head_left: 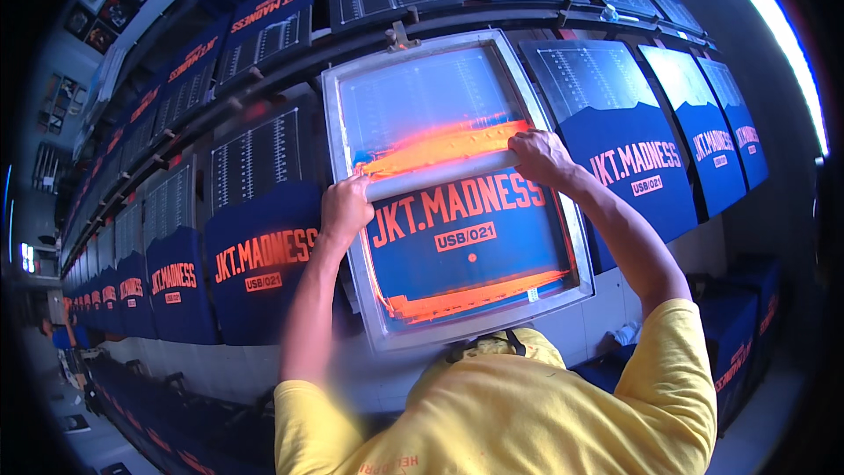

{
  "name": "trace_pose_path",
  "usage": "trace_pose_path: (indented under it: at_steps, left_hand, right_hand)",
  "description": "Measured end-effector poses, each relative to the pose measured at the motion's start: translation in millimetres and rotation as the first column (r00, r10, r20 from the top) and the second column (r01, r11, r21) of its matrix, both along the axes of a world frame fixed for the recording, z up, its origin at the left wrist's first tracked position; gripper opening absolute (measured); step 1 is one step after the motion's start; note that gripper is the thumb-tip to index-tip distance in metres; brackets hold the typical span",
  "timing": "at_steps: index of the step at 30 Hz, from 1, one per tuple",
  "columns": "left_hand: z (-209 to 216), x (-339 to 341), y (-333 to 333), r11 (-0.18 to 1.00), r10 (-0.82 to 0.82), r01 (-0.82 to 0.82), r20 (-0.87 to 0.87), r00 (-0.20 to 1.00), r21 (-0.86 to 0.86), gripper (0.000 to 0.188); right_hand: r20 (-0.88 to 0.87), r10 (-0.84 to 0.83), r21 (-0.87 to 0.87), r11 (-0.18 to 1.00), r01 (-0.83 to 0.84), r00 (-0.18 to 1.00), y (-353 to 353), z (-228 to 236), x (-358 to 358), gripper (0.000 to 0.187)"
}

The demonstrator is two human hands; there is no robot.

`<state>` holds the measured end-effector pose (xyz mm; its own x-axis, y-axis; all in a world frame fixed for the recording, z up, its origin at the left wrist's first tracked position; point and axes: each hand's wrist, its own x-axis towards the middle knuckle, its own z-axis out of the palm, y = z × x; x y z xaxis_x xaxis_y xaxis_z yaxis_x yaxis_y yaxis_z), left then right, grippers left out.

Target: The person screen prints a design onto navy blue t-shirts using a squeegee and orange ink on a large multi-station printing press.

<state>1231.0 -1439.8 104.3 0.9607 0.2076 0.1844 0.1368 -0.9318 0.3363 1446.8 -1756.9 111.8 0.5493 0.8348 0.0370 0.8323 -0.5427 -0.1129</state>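
Observation:
A squeegee (444,174) with a pale bar-shaped handle spans the mesh of a metal-edged printing screen (483,319). My left hand (348,206) is closed on its left end, and my right hand (540,158) grips the right end. Along the squeegee's far side lies a thick band of bright orange ink (453,146). A second strip of orange ink (475,295) runs across the near end of the mesh. Between the two, orange lettering shows over dark blue cloth beneath the screen. The squeegee's blade edge is hidden.
Dark blue printed shirts lie on slanted boards on both sides, such as one left (264,237) and one right (620,158). Another row of boards (387,0) stands beyond a dark rail. A metal clamp (401,36) sits at the screen's far edge. Another person (70,334) is far left.

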Motion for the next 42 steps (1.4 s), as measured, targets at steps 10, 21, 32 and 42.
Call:
trace_pose_path:
  at_steps: [10, 21, 32, 42]
  left_hand:
    - [25, 5, 7, 1.000, 0.021, -0.021, -0.010, 1.000, -0.016, 0.036]
    - [81, -4, -12, 0.999, -0.001, -0.006, 0.147, 0.989, 0.044, 0.024]
    - [90, -109, -81, 0.988, -0.058, 0.028, 0.207, 0.977, 0.149, 0.030]
    - [-6, -206, -145, 0.999, -0.008, 0.001, 0.164, 0.986, 0.040, 0.038]
  right_hand:
    - [-0.021, -0.067, -0.076, 0.995, 0.065, 0.998, 9, 47, 6, 0.019]
    - [0.125, -0.040, 0.097, 0.995, 0.028, 0.991, -11, 92, -3, 0.014]
    - [0.163, 0.034, 0.298, 0.951, -0.082, 0.986, -93, 94, -115, 0.018]
    - [0.075, 0.004, 0.212, 0.977, -0.019, 0.997, -152, 2, -210, 0.030]
